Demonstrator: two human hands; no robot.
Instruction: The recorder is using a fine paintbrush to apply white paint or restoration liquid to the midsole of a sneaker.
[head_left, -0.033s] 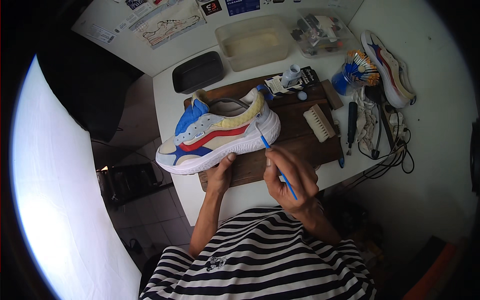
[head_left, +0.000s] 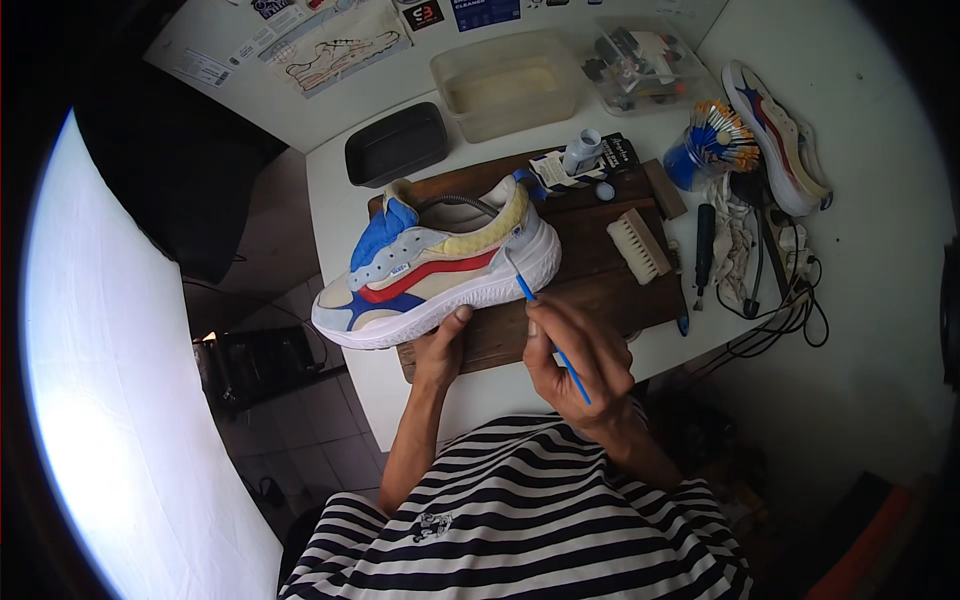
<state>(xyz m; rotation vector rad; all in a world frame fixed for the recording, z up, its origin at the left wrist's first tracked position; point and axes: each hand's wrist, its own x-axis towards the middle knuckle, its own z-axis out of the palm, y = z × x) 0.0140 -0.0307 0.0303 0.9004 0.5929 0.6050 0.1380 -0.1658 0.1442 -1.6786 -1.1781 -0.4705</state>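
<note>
- The sneaker lies on its side on the wooden board, long axis running from lower left to upper right, sole toward the person.
- The left hand steadies the sole edge from below, thumb touching the midsole.
- The right hand pinches a thin blue brush like a pen; the tip points up-left and meets the heel side of the sneaker.
- The right hand is nearer the heel.

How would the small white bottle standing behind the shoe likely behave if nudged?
The white bottle is tall and narrow, so it would probably tip easily. Being round, it may then roll across the wooden board. It looks like light plastic.
</note>
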